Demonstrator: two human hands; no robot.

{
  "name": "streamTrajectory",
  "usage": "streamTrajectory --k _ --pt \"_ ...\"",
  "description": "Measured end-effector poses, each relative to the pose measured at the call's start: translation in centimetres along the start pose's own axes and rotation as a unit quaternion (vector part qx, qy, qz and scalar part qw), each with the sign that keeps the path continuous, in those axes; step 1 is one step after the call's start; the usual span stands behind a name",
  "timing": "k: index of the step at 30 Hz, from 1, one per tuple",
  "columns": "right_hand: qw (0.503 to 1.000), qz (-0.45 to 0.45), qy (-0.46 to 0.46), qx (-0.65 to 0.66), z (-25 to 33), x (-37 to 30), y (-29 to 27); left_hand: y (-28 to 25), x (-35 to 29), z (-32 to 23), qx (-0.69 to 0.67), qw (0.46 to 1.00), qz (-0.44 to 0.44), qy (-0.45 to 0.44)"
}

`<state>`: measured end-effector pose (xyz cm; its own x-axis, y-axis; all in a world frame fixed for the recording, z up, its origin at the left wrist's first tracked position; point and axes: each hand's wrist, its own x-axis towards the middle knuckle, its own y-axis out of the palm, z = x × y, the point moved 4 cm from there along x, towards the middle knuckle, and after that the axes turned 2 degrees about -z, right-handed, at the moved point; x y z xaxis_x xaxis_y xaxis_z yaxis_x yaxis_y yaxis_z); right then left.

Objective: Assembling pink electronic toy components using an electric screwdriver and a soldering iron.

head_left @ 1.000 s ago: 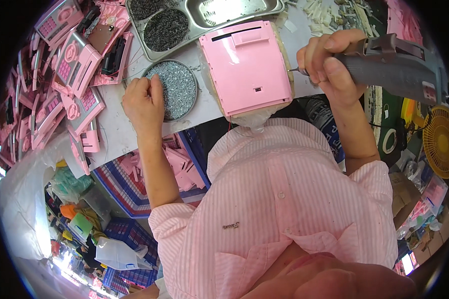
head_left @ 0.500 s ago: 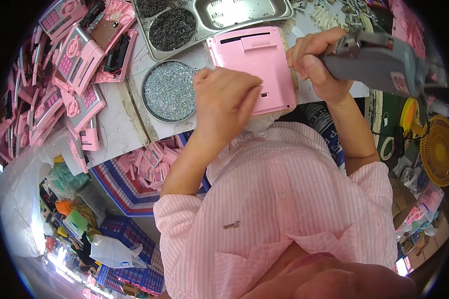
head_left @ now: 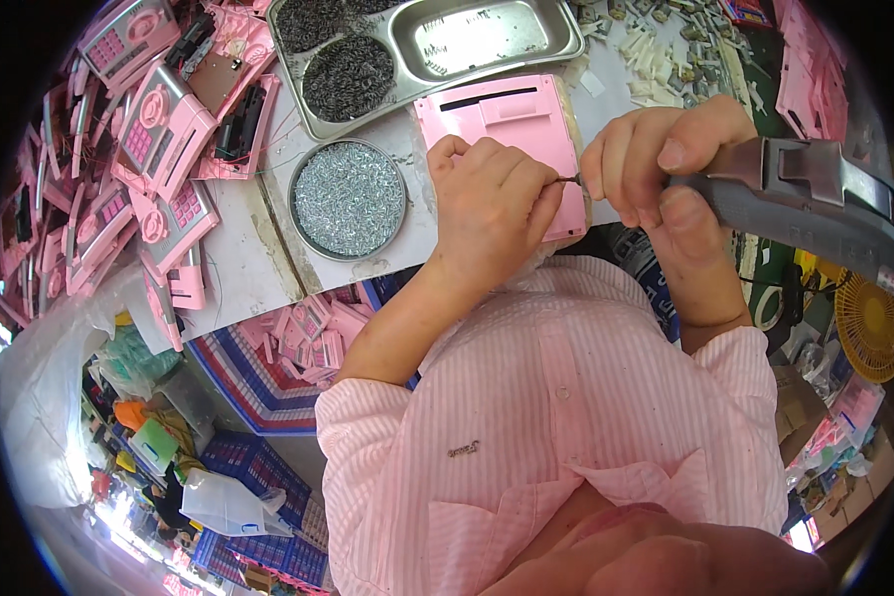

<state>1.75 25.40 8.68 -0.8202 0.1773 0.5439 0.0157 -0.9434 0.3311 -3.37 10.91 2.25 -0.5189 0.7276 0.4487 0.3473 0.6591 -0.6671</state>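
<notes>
My right hand (head_left: 666, 164) is wrapped round a grey electric screwdriver (head_left: 805, 204), held sideways with its bit pointing left. At the bit's tip, the thumb and fingertips of my left hand (head_left: 492, 199) pinch a small dark screw (head_left: 566, 180), partly hidden by the fingers. Both hands are above a pink plastic casing (head_left: 497, 111), which lies flat with a dark slot along its far edge and a raised block below that. My left hand covers the casing's near left part.
To the left stands a round tin of silver screws (head_left: 348, 199). Behind is a steel tray (head_left: 402, 74) with dark screws in its compartments. Pink phone-like units (head_left: 159, 129) pile up at far left. Small white and metal parts (head_left: 656, 55) lie far right; a striped bag (head_left: 258, 387) holds pink pieces below.
My left hand has moved right, up to the screwdriver's tip. The screwdriver has tilted and shifted right, and its bit now meets my left fingertips. The view has shifted slightly.
</notes>
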Motion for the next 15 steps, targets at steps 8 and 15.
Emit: streamTrajectory --k 8,15 --pt "0.997 -0.048 -0.031 -0.047 -3.4 2.8 -5.6 -6.8 -1.4 7.4 0.203 0.966 -0.038 -0.158" --pt "0.97 -0.154 0.014 -0.186 -7.6 1.4 -6.4 -9.2 -5.2 8.8 0.255 0.947 0.075 -0.182"
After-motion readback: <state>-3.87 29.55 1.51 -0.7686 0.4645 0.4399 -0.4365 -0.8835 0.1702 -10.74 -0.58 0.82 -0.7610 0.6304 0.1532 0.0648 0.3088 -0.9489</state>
